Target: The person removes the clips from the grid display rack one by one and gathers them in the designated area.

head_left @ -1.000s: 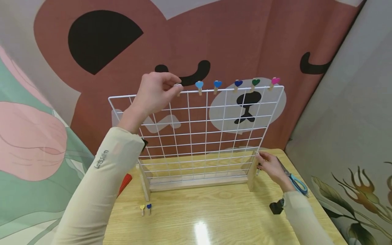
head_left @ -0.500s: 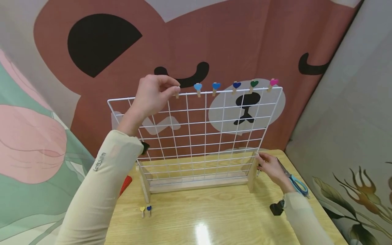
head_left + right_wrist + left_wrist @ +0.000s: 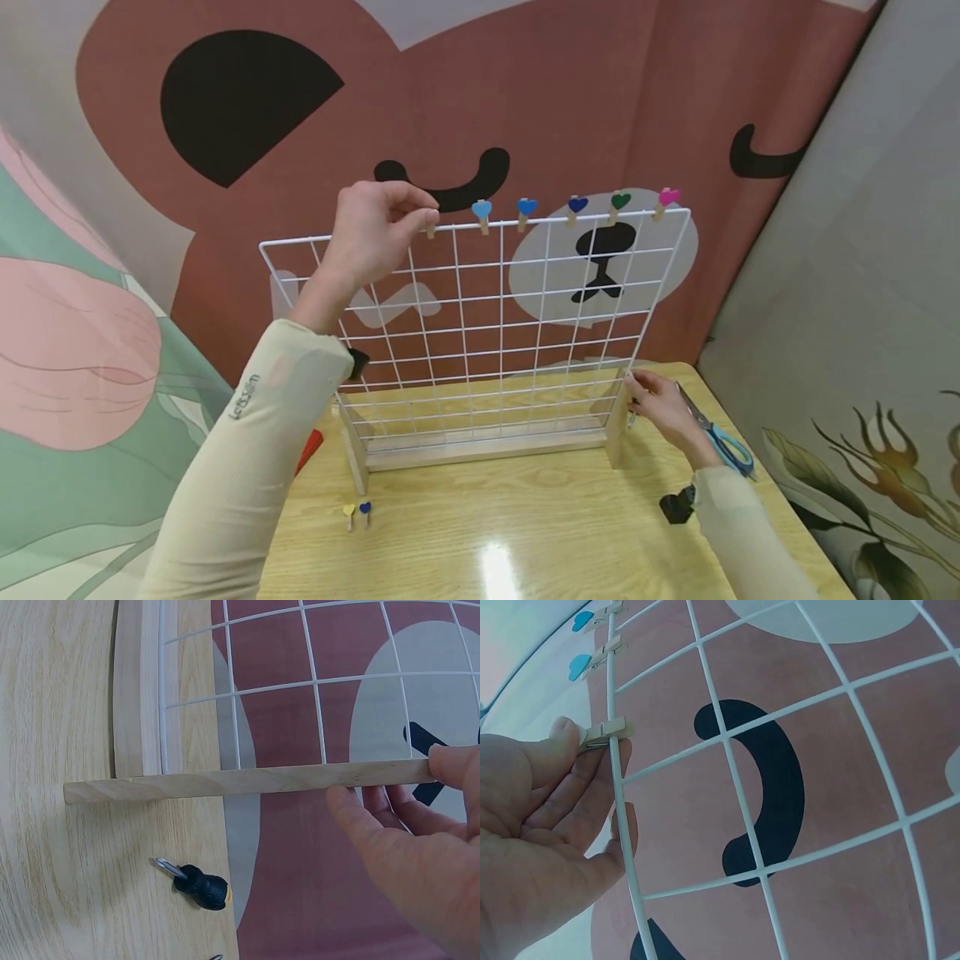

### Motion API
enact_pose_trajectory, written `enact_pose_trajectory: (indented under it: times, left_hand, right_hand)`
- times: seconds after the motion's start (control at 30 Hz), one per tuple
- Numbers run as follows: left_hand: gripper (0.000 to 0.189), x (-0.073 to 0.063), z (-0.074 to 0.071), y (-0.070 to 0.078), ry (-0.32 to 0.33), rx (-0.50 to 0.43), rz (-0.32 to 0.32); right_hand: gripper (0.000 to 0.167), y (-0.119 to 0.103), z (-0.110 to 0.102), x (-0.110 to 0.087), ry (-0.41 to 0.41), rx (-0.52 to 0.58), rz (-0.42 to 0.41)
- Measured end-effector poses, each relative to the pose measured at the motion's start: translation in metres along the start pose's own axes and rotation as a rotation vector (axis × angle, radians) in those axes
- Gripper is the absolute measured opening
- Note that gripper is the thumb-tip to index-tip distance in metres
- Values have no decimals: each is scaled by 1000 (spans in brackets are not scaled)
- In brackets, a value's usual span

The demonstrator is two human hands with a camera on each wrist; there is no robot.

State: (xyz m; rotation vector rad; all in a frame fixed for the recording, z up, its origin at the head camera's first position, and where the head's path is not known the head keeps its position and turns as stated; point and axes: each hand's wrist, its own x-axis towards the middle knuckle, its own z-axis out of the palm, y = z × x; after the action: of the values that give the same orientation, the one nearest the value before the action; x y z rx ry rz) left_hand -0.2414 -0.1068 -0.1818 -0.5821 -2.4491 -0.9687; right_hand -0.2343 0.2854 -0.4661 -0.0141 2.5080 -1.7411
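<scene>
A white wire grid panel stands upright in a wooden stand. At its top rail, my left hand pinches a small wooden clothespin between thumb and fingers. The pin straddles the rail, and its front is covered by the fingers in the head view. To its right, several heart clothespins line the rail, from light blue to pink. Lower right, my right hand holds the upper end of the stand's side post, thumb on one face and fingers on the other.
Two more heart clothespins, yellow and dark blue, lie on the wooden table at front left. Blue-handled scissors and a stubby screwdriver lie at the right. A red object shows behind the left sleeve.
The left fingers have shifted slightly at the clothespin, hiding its pale top that showed a second ago. The right hand stays on the post.
</scene>
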Motion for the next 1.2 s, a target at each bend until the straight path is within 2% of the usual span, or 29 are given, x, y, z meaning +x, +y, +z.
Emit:
enact_pose_trajectory:
  times: [0.27,0.47,0.6,0.7,1.0,1.2]
  left_hand:
    - [14,-2,1,1,25,4,17]
    - [13,-2,-2,3,83,-29,10]
    - [14,-2,-6,6,108,-52,39]
    - [17,-6,-8,6,126,-56,56]
    - [19,-19,-19,1,176,-107,28]
    - [20,-26,-21,-6,159,-124,33]
  right_hand:
    - [59,4,1,0,-3,-11,-10]
    - [59,2,2,1,-1,-5,-14]
    - [58,1,2,1,-5,1,-20]
    - [57,1,3,1,-7,7,-22]
    - [58,3,2,2,0,-15,-10]
    - [58,3,1,3,-4,-2,-5]
